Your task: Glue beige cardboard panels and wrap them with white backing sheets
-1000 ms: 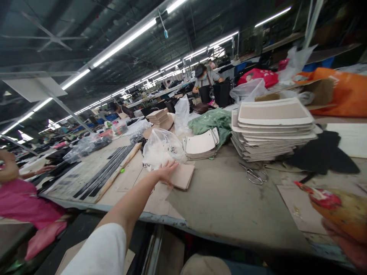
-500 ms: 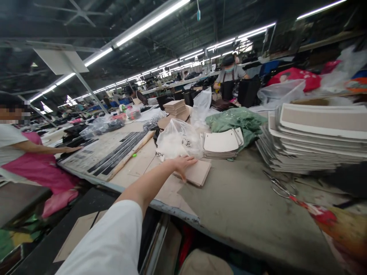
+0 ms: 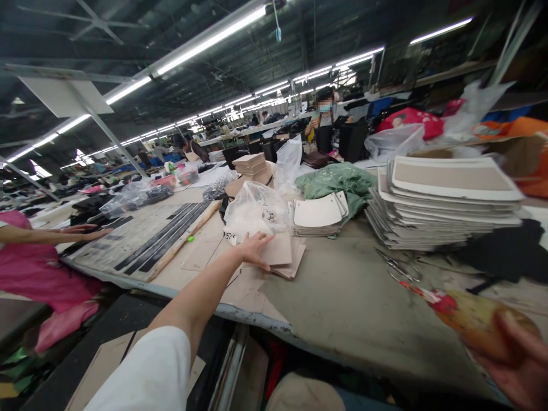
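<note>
My left hand [image 3: 257, 249] reaches across the table, fingers spread, resting on the left end of a small stack of tan cardboard pieces [image 3: 280, 251]. The top piece sits askew over those beneath, which fan out at the right corner. At the lower right, my right hand [image 3: 516, 357] wraps round a stained yellow-brown bottle [image 3: 475, 319] with a red neck and a narrow tip pointing left; the hand is partly cut off by the frame. Scissors [image 3: 398, 266] lie just beyond the tip.
A tall stack of white-edged panels [image 3: 449, 205] stands at right, with smaller white panels [image 3: 319, 212], a clear plastic bag [image 3: 252, 208] and a green bag [image 3: 338, 185] nearby. A co-worker in a pink apron [image 3: 29, 257] works at the left. The table edge [image 3: 257, 319] runs in front.
The view has turned right. My left hand's fingers have spread wider, and the top cardboard piece has shifted from the ones below. My right hand has come into view on the bottle.
</note>
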`<state>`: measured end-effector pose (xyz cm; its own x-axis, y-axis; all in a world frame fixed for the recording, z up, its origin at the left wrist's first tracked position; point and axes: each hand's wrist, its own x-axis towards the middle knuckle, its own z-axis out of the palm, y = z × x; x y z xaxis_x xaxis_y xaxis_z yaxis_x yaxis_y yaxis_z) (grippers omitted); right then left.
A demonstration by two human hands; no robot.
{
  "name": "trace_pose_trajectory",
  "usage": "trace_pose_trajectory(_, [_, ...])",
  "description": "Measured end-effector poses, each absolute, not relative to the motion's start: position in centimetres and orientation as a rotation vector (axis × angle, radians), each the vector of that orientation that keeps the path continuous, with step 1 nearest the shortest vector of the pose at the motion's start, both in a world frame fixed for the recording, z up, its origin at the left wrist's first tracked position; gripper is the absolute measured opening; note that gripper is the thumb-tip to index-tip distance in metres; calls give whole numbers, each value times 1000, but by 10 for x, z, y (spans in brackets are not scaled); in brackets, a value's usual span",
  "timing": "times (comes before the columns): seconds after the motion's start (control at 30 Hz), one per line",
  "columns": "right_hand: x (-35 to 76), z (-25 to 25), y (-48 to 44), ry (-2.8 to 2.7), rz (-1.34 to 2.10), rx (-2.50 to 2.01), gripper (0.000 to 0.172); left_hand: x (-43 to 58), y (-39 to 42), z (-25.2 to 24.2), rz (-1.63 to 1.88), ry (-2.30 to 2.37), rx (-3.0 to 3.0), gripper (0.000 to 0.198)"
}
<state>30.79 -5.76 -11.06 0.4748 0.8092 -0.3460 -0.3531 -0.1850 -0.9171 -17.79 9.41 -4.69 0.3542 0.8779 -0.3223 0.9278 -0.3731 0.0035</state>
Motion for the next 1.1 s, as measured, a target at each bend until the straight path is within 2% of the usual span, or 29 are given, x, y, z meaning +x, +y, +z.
trace_pose_trajectory(0.1, [302, -105, -50, -215, 1123, -1419, 21, -170, 94, -46, -411, 1602, 2441, 112])
trace_pose_trajectory(0.23, [303, -95, -53, -128, 1169, -1384, 23, -162, 96, -38, -411, 1678, 2418, 117])
trace_pose_trajectory(0.37, [306, -94, -56, -114, 1153, -1342, 27, -146, 84, -24, -200, 1813, 2310, 129])
trace_pose_trajectory(0.43, [306, -97, -56, -151, 1156, -1292, 30, -128, 66, -23, -108, 1776, 2235, 129])
trace_pose_trajectory(0.67, [300, -95, -59, -225, 1165, -1073, 31, -50, -25, -64, -240, 1696, 2448, 124])
trace_pose_trajectory(0.8, [298, -88, -64, -277, 1195, -1012, 32, -30, -33, -85, -314, 1624, 2398, 119])
trace_pose_trajectory(0.87, [299, -86, -66, -290, 1189, -990, 33, -29, -22, -87, -210, 1635, 2215, 106])
trace_pose_trajectory(0.97, [304, -87, -67, -254, 1172, -991, 31, -35, -3, -80, -1, 1629, 1859, 48])
trace_pose_trajectory(1.0, [306, -88, -68, -224, 1167, -997, 31, -38, 2, -76, 52, 1618, 1775, 35])
trace_pose_trajectory(1.1, [310, -90, -68, -165, 1162, -984, 31, -42, 6, -66, 229, 1587, 1623, 29])
